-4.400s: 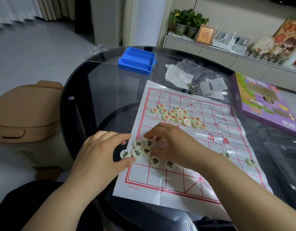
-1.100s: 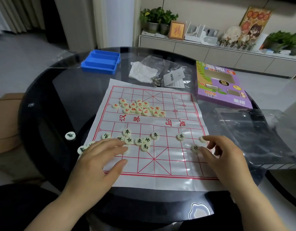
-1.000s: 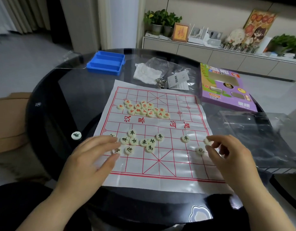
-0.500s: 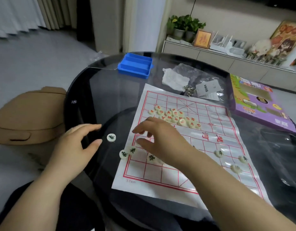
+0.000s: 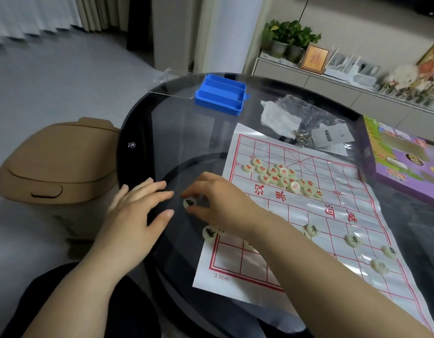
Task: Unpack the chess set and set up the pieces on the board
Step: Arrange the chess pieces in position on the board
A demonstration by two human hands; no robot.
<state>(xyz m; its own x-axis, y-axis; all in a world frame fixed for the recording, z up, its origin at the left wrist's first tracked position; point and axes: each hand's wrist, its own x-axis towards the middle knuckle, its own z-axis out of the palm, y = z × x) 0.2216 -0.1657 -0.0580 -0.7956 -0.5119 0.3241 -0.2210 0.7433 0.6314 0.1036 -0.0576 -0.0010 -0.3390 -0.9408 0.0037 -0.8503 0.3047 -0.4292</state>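
right hand (image 5: 221,203) stretched out past the left side of the board (image 5: 296,215), its fingers (image 5: 194,187) pinching a round white piece (image 5: 189,203) on the dark glass surface (image 5: 186,132), left hand (image 5: 138,213) lying flat just beside it with fingers loose, red pieces (image 5: 282,178) bunched on the board

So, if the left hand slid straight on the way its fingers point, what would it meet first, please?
Most likely the stray piece, which the right hand pinches just off the board, though depth is unclear.

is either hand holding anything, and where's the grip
The right hand pinches a round cream chess piece with a dark character by its rim; the left hand holds nothing.
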